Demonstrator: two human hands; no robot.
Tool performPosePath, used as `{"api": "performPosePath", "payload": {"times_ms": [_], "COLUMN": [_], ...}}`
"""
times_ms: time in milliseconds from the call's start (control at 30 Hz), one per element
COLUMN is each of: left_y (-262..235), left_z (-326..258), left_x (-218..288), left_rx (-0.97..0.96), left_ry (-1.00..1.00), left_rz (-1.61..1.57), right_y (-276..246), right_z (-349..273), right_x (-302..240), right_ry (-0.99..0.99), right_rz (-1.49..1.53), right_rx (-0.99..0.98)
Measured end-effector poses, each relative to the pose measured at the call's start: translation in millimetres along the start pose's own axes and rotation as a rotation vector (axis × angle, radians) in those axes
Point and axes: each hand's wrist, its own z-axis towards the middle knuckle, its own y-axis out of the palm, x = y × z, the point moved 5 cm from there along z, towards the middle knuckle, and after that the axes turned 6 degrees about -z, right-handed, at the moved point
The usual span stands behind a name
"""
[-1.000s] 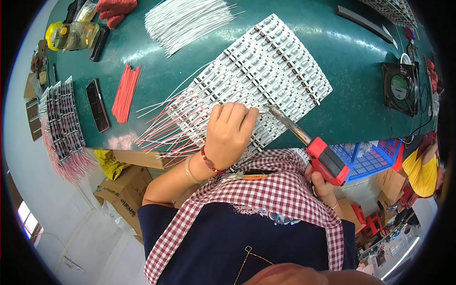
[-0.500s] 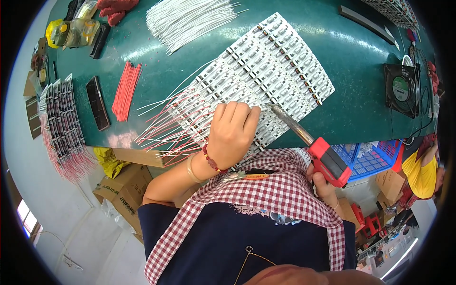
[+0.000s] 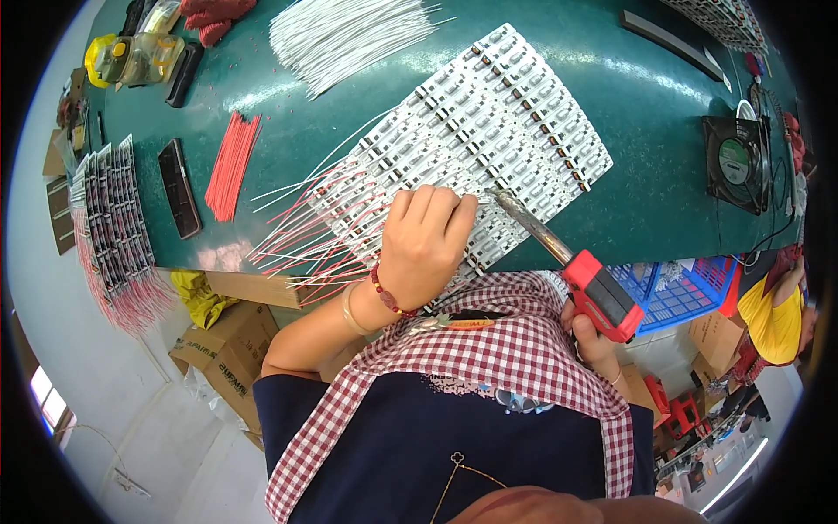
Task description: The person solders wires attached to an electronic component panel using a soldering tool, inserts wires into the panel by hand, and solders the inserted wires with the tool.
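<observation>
A panel of white circuit boards lies slanted on the green table, with rows of small parts on it. Red and white wires trail off its left side. My left hand rests over the panel's lower middle, fingers closed and bent downward; the fingertips and whatever they pinch are hidden. A red and black soldering gun is in my right hand, which grips its handle from below, partly covered by the tool. Its metal tip touches or hovers just above the panel, right beside my left fingers.
White wires are heaped at the back, and a red wire bundle lies to the left near a dark phone-like slab. Wired boards hang over the left edge. At right stand a black fan and, lower, a blue basket.
</observation>
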Motion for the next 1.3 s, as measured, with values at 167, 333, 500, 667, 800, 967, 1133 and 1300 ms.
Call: {"api": "performPosePath", "payload": {"times_ms": [167, 333, 500, 667, 800, 967, 1133, 1300], "left_y": [-1.1, 1.2, 1.9, 0.1, 1.8, 3.0, 1.1, 0.7], "left_z": [-0.6, -1.8, -2.3, -2.8, -2.4, 0.1, 2.7, 1.9], "left_x": [0.1, -0.7, -1.5, -1.5, -1.5, 1.5, 3.6, 5.0], "left_rx": [0.016, 0.006, -0.002, -0.004, 0.005, 0.023, 0.003, -0.050], "left_ry": [-0.006, -0.001, 0.001, -0.009, -0.012, -0.015, -0.004, -0.039], "left_rz": [-0.024, -0.030, -0.035, -0.038, -0.044, -0.038, -0.044, 0.012], "right_y": [-1.2, -1.2, -1.8, 2.5, -1.1, -7.9, -33.1, -106.1], "right_z": [-0.7, 0.4, -2.2, -0.1, -3.3, -1.2, 1.2, 7.3], "right_x": [5.6, 0.8, 0.8, 0.7, -2.8, -11.8, -25.1, -38.5], "right_ry": [-0.054, -0.052, -0.055, -0.050, -0.034, -0.031, -0.155, -0.364], "right_rz": [-0.076, -0.119, -0.120, -0.154, -0.017, 0.149, 0.289, 0.413], "right_rx": [-0.004, -0.022, -0.021, -0.036, 0.037, 0.101, 0.333, 0.612]}}
